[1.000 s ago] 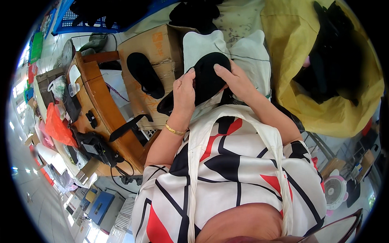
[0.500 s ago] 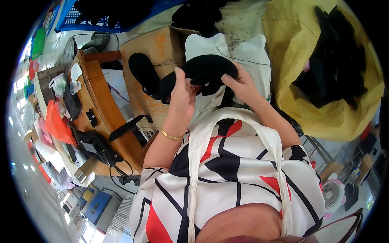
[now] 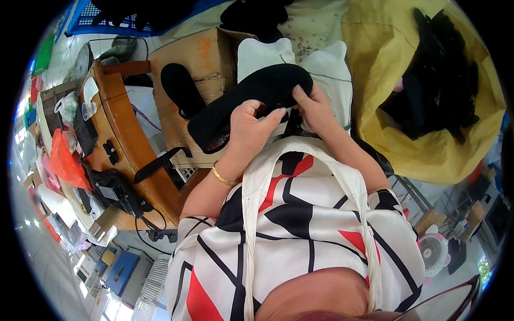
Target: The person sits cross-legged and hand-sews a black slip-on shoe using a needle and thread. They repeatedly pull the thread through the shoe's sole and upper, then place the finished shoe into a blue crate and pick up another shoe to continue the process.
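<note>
A long black fabric shoe upper with a rounded end and a patterned inner side is held in front of me. My right hand pinches its rounded right end, thumb on top. My left hand grips the near edge at the opening, its fingers partly hidden inside and its thumb pointing right. Left of it, a similar black piece lies against the cardboard box. Behind the held upper are white cloth-like pieces with wavy top edges.
At right stands a yellow sack of black pieces. A blue plastic crate with black items is at far left. A wooden table carries a black device and a red plastic bag. A white fan sits lower right.
The black shoe upper has been opened out and stretched toward the lower left. My left hand has turned, its thumb now pointing right instead of up. My right hand stays on the rounded end.
</note>
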`<action>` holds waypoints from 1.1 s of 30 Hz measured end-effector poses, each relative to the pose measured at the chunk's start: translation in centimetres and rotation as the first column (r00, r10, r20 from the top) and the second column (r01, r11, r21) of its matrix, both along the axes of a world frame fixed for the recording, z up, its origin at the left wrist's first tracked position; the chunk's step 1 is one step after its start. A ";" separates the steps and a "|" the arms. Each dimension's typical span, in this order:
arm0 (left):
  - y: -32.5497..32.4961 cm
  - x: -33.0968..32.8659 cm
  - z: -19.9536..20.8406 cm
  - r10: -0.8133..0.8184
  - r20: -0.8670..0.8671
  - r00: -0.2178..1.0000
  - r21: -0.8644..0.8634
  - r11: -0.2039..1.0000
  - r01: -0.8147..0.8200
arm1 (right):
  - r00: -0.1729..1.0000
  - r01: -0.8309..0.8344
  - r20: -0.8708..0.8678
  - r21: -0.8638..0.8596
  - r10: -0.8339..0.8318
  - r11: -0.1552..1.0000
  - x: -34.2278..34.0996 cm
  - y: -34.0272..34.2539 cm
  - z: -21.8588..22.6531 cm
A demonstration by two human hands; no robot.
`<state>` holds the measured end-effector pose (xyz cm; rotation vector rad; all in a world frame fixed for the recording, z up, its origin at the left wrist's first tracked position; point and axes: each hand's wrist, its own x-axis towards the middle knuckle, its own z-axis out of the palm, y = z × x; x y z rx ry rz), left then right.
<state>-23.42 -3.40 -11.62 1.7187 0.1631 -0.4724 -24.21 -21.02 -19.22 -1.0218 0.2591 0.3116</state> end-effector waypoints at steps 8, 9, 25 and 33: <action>0.0 0.6 0.6 -0.096 0.158 0.983 0.235 0.970 0.057 | 1.000 0.006 0.024 -0.041 -0.005 0.999 0.7 -0.2 0.1; 0.1 0.5 0.7 -0.144 0.206 0.968 0.340 0.938 0.067 | 0.999 -0.010 -0.050 -0.177 0.001 0.984 -0.2 -0.3 0.8; -1.0 5.7 0.3 0.225 0.017 0.974 -0.454 0.870 -0.193 | 0.974 -0.116 0.172 -0.192 0.150 0.974 2.7 -2.3 3.6; -0.9 11.1 3.6 0.184 -0.233 0.955 -0.800 0.523 -0.296 | 0.962 -0.182 0.113 -0.416 0.249 0.891 4.2 2.3 3.0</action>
